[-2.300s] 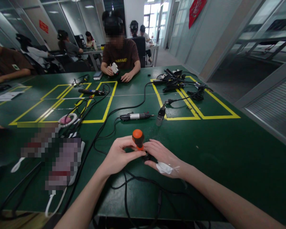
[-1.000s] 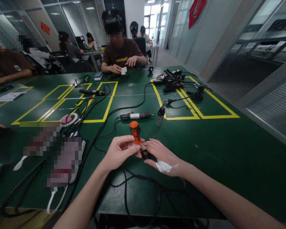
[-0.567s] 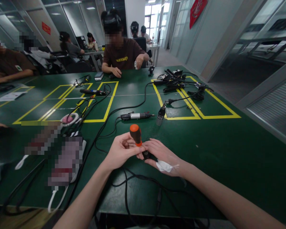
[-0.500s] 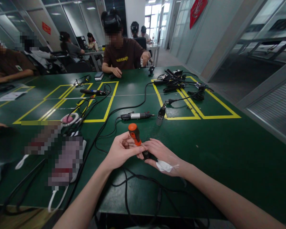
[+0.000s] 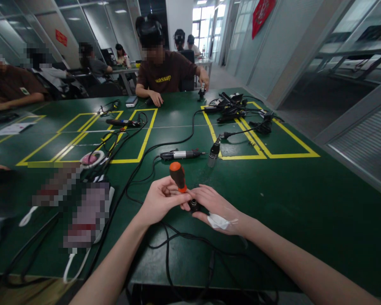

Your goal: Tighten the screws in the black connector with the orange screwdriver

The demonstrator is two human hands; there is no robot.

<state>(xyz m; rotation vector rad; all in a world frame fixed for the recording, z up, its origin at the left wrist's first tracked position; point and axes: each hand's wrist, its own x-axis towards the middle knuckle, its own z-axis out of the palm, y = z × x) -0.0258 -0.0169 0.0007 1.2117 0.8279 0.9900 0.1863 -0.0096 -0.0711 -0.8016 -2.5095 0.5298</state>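
Note:
My left hand [image 5: 160, 201] is closed around the lower part of a screwdriver [image 5: 178, 176] with a dark grey and orange handle. The handle points up and leans slightly left; fingers hide most of the shaft. My right hand [image 5: 217, 207] has its thumb and fingers closed on a small black cylindrical part [image 5: 194, 206] with a round metal end facing up. Both hands meet above the green table [image 5: 292, 203], their fingertips touching or nearly so. White tape [image 5: 218, 221] is stuck on the right hand near the wrist.
Beyond my hands lie an electric screwdriver [image 5: 181, 154] and an upright black-and-grey cylinder [image 5: 214, 153]. Tangled black tools [image 5: 230, 106] sit farther back. Phones [image 5: 89, 216] and cables [image 5: 190, 235] are at left and in front. A co-worker [image 5: 165, 72] sits opposite.
The screwdriver handle has shifted slightly left and up, and the black part's round metal end shows more clearly. Across the table, the co-worker's hand has moved right, above a small black stand.

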